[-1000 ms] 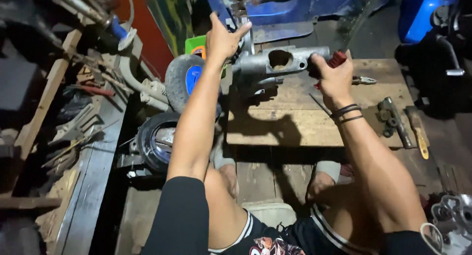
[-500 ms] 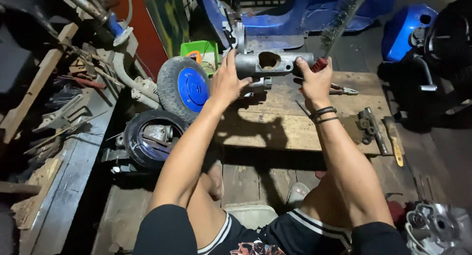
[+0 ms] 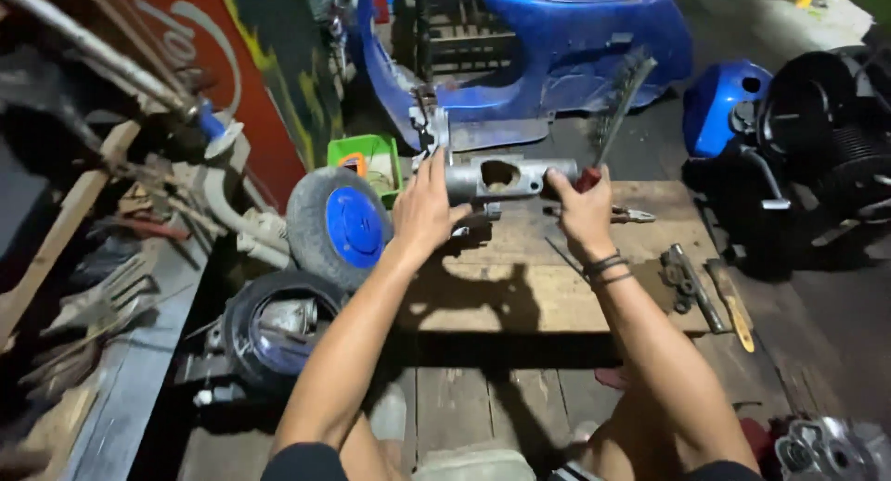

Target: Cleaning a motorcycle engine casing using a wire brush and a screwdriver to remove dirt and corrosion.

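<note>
On the wooden board, left hand half hides grey metal housing.

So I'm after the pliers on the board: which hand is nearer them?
Right. The right hand sits just left of the pliers; the left hand is farther left, past the grey metal housing.

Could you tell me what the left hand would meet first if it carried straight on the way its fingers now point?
Probably the blue scooter body: the left hand, resting on the grey metal housing, points up and away towards it, though depth is unclear.
</note>
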